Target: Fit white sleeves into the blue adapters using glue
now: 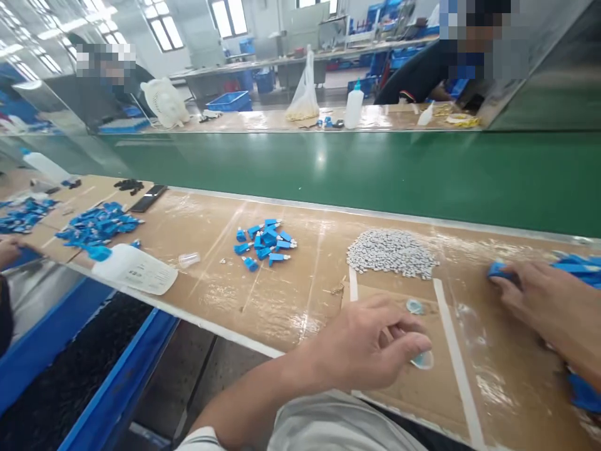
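My left hand (370,344) hovers over a cardboard sheet (389,388), its fingers curled and the thumb bent towards them. Whatever might be between those fingertips is hidden. Beside it on the sheet lie two small clear round pieces, one bluish disc (414,306) and a shallow cap-like dish (424,360) partly behind the thumb. At the right, my right hand (549,307) pinches a small blue plastic part (499,270) near a pile of blue parts (580,268). A heap of small grey-white pieces (392,252) lies beyond my left hand.
Several blue parts with pale tips (267,243) lie mid-table. Leftward are a white squeeze bottle (136,269), a larger blue pile (101,223) and a dark phone (148,198). A green belt (300,166) runs behind. A co-worker's hand (9,250) shows at far left; two people sit opposite.
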### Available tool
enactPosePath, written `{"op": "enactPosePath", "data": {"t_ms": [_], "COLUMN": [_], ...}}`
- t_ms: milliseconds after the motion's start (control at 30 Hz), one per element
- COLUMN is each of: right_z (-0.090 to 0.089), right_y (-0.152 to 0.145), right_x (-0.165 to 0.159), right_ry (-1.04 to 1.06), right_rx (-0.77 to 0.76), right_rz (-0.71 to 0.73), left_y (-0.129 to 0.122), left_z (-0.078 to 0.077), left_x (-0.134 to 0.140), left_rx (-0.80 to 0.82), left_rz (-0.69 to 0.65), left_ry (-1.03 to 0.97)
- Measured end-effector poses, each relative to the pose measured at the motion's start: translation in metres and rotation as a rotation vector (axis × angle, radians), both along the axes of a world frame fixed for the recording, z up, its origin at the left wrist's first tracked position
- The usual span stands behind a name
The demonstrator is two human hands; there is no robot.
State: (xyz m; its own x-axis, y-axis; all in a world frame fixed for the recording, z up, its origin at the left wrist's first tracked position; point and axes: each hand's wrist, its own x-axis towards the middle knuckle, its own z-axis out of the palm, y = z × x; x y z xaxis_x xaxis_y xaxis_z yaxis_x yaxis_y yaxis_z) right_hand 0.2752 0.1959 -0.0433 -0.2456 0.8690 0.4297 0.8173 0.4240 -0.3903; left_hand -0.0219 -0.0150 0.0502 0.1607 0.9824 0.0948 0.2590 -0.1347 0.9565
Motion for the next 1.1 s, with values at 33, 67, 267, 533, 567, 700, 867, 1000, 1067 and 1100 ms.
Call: {"op": "enactPosePath", "data": {"t_ms": [33, 67, 267, 533, 567, 700, 867, 1000, 1067, 1100], "right_z": [-0.003, -0.002, 0.054, 0.081, 0.081, 0.073, 0.045, 0.021, 0.015, 0.014], "right_y": [-0.002, -0.008, -0.097, -0.156, -0.157, -0.161, -0.165, -0.166, -0.165, -0.164], "right_x": [0.001, 0.000, -0.038, -0.078, -0.078, -0.070, -0.060, -0.067, -0.072, -0.074], "right_ry": [-0.025, -0.056, 0.358, 0.243, 0.215, 0.273, 0.450, 0.556, 0.588, 0.588], "right_rx": [0.040, 0.071, 0.047, 0.190, 0.198, 0.026, -0.456, -0.624, -0.641, -0.639], "right_rz": [0.006, 0.002, 0.128, 0.457, 0.495, 0.452, 0.109, 0.102, 0.114, 0.121], "left_y": [0.003, 0.005, 0.018, 0.030, 0.030, 0.028, 0.024, 0.023, 0.023, 0.023], "left_z": [-0.002, -0.004, -0.023, -0.021, -0.022, -0.031, -0.045, -0.052, -0.054, -0.055], "left_x": [0.001, 0.003, 0.016, 0.037, 0.039, 0.036, 0.022, 0.019, 0.019, 0.019], "left_rx": [-0.024, -0.048, -0.257, -0.241, -0.244, -0.259, -0.309, -0.382, -0.409, -0.423], "left_rz": [0.001, -0.001, 0.016, 0.028, 0.058, 0.119, 0.110, 0.148, 0.169, 0.179], "left_ry": [-0.020, -0.046, -0.403, -0.594, -0.610, -0.706, -0.802, -0.822, -0.818, -0.816]}}
